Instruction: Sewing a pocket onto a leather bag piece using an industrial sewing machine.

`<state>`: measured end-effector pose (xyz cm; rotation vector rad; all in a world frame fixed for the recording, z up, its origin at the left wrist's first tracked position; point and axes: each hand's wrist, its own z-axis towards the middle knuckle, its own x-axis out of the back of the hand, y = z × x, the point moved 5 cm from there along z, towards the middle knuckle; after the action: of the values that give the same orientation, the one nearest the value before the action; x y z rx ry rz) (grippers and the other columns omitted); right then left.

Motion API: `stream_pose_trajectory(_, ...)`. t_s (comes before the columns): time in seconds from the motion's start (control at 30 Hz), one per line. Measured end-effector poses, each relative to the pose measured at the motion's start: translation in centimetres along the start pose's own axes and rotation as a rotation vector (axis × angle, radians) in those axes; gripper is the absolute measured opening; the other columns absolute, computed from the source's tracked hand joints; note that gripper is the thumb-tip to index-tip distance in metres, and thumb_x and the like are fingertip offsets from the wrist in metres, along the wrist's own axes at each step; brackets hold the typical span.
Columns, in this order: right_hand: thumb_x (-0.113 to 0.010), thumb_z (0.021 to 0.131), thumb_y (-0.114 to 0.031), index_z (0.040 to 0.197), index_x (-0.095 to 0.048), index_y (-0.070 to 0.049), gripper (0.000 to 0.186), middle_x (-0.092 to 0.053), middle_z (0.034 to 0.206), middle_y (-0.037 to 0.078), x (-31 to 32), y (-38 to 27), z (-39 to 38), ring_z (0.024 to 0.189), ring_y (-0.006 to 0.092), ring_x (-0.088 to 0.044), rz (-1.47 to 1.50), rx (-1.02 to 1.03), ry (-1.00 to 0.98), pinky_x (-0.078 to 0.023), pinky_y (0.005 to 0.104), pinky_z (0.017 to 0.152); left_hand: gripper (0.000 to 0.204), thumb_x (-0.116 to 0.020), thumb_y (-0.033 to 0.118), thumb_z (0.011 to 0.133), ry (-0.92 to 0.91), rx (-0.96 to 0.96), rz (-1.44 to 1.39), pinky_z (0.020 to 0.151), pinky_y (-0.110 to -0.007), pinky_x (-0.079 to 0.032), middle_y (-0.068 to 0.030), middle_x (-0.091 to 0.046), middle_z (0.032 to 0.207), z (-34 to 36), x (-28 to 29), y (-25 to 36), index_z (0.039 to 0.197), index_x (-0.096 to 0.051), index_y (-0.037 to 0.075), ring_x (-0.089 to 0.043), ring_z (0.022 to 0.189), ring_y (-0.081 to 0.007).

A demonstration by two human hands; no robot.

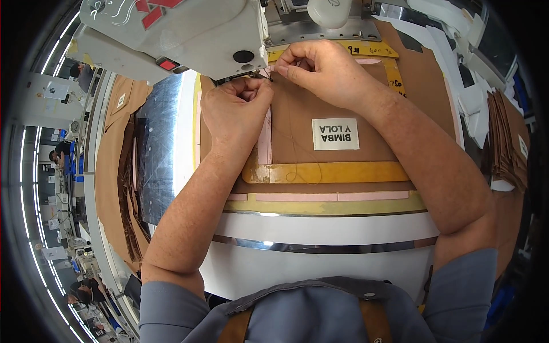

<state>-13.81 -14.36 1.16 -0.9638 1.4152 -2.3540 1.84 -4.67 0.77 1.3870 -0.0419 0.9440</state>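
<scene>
At the near edge: blue-grey apron (320,311) and rolled sleeves; past them the white machine bed (320,228) with its curved metal trim.
Template: yellow frame (349,172), its near bar running left to right; pink strip (264,143) along the left inner side.
Panel: brown sheet (377,143), fabric or leather, flat in the frame, below and between the forearms; white label (335,134) on it, dark lettering upside down to the wearer.
Thread: fine, dark, loose (295,153); loops over the near bar, then runs away from the wearer across the panel toward the hands. Far end lost to sight.
Left hand (234,108): thumb and fingertips drawn together, just beside the needle area; cannot tell whether thread is pinched.
Right hand (331,74): thumb and forefinger curled together, just right of the left fingertips and slightly farther off; grip contents too small to tell.
Key relation: needle area under the sewing machine head (189,34), left fingertips the nearer; loose thread lies nearwards of both hands.
Holders: no box or tray identifiable; the frame surrounds the panel.
Flanks: brown pieces piled left (114,171), more stacked right (506,143).
Far left: co-workers among machines, small; light tubes beyond.
</scene>
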Motion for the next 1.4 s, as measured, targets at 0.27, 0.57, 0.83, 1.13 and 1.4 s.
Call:
stream_pose_trajectory(0.27, -0.070, 0.093, -0.008, 0.106, -0.074, 0.001, 0.016, -0.071, 0.096, 0.009, -0.4, -0.8, -0.3, 0.083, 0.0132, -0.066, -0.160, 0.147, 0.009, -0.055, 0.0275, 0.076, 0.017, -0.075, 0.017, 0.078, -0.009, -0.005, -0.005, 0.060, -0.023, -0.050, -0.0024, -0.071, 0.065, 0.0, -0.1, 0.2, 0.084, -0.079, 0.002, -0.063, 0.058, -0.0070)
stream_pose_trajectory(0.57, -0.068, 0.091, -0.014, 0.100, -0.076, -0.001, 0.017, -0.074, 0.096, 0.018, 0.2, -0.5, -0.1, 0.090, 0.0276, -0.072, -0.082, 0.082, 0.013, -0.058, 0.0384, 0.082, 0.007, -0.079, 0.008, 0.084, -0.400, -0.211, -0.304, 0.062, -0.024, -0.049, 0.0020, -0.068, 0.091, -4.7, 2.8, 5.2, 0.091, -0.081, 0.008, -0.061, 0.081, -0.0078)
stream_pose_trajectory(0.83, -0.069, 0.092, -0.016, 0.103, -0.075, -0.001, 0.020, -0.074, 0.092, 0.015, 0.1, -0.7, -0.2, 0.083, 0.0236, -0.071, -0.115, 0.029, 0.000, -0.057, 0.0356, 0.077, 0.011, -0.081, 0.012, 0.083, -0.935, -0.558, -0.745, 0.075, -0.028, -0.044, 0.0019, -0.068, 0.083, -11.3, 4.1, 11.8, 0.072, -0.078, 0.014, -0.058, 0.071, -0.0136)
stream_pose_trajectory(1.13, -0.068, 0.093, -0.018, 0.103, -0.075, 0.000, 0.022, -0.075, 0.091, 0.014, 0.0, -0.9, -0.2, 0.082, 0.0214, -0.072, -0.065, 0.031, -0.015, -0.057, 0.0340, 0.077, 0.011, -0.080, 0.019, 0.086, -0.753, -0.796, -1.233, 0.077, -0.032, -0.040, -0.0035, -0.071, 0.089, -11.2, 2.9, 11.7, 0.088, -0.081, 0.008, -0.059, 0.080, -0.0179)
stream_pose_trajectory(1.4, -0.068, 0.093, -0.017, 0.102, -0.075, -0.001, 0.020, -0.075, 0.092, 0.014, 0.0, -0.7, -0.3, 0.086, 0.0232, -0.072, -0.053, 0.038, -0.014, -0.057, 0.0356, 0.080, 0.014, -0.081, 0.021, 0.084, -0.963, -0.639, -0.921, 0.088, -0.038, -0.038, -0.0030, -0.070, 0.091, -9.0, 5.1, 13.6, 0.091, -0.081, 0.009, -0.059, 0.080, -0.0182)
